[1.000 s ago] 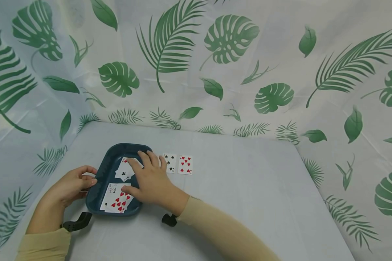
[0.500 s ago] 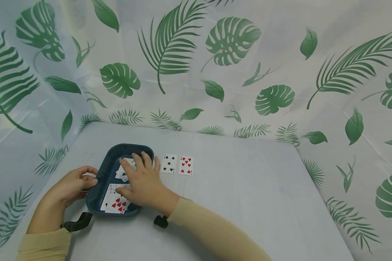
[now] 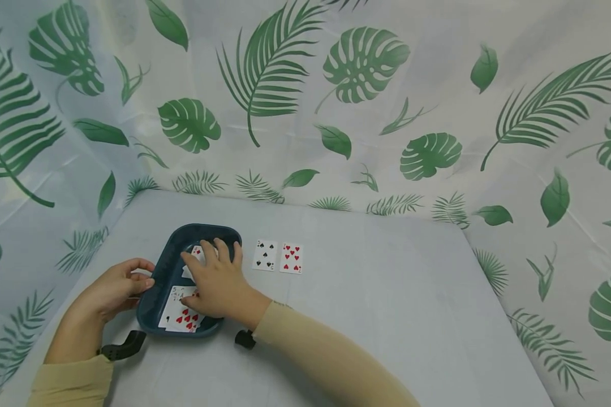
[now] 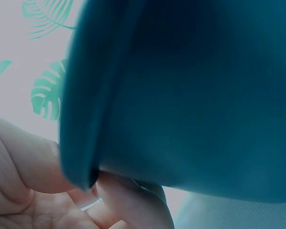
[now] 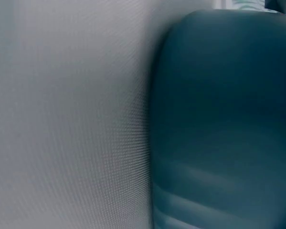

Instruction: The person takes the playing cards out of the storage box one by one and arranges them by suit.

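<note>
A dark blue tray [image 3: 166, 268] stands on the left of the table, holding playing cards in two piles. My left hand [image 3: 114, 289] pinches its left rim; in the left wrist view thumb and finger meet at the lip of the tray [image 4: 190, 124]. Over the right side of the tray hovers my right hand [image 3: 219, 288], fingers spread and slightly bent. It covers most of the far pile [image 3: 197, 252] and part of the near pile [image 3: 175, 316], where a heart card shows. Whether its fingertips touch cards I cannot tell. The right wrist view shows only the tray's outer wall [image 5: 219, 119].
Right of the tray, a five of spades [image 3: 264, 255] and a seven of hearts [image 3: 291, 258] lie face up side by side. A white cloth [image 3: 387, 305] covers the table. Leaf-patterned curtains [image 3: 358, 152] rise behind and at both sides.
My right hand has moved left, further over the tray, and now leaves the five of spades fully in sight. The left hand keeps its hold on the rim.
</note>
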The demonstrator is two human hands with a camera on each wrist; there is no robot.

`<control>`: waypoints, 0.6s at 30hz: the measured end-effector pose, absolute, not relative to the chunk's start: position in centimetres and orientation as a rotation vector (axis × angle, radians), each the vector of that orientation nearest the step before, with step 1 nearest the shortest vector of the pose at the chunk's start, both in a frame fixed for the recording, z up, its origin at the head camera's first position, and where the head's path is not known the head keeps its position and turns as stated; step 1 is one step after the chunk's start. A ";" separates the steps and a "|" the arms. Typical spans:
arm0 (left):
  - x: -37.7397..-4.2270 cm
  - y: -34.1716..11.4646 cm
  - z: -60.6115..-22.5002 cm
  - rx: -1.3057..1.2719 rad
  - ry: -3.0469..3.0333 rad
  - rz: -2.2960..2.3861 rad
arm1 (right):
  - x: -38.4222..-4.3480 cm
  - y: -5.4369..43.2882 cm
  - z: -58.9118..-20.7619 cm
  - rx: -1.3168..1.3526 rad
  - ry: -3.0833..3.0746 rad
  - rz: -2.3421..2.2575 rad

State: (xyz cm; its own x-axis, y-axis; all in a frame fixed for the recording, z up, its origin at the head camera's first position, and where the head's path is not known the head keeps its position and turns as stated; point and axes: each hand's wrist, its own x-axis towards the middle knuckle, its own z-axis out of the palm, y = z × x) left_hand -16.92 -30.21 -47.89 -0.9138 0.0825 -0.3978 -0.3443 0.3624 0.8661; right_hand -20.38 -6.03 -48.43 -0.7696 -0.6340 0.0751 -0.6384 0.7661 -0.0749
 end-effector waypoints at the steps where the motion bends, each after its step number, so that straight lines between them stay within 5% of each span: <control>1: -16.9 -30.2 -47.9 -0.228 2.255 1.570 | -20.4 -6.1 -48.5 1.052 -2.910 0.137; 18: -16.9 -30.3 -48.4 -0.211 2.248 1.590 | -21.0 -7.6 -48.1 1.052 -2.977 0.167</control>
State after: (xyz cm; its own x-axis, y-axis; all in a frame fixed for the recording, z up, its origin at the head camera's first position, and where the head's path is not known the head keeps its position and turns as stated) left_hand -16.93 -30.28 -48.39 -0.9174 0.0937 -0.3868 -0.3336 0.3492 0.8757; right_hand -21.01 -7.65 -48.09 -0.7785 -0.6275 0.0165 -0.6254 0.7731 -0.1058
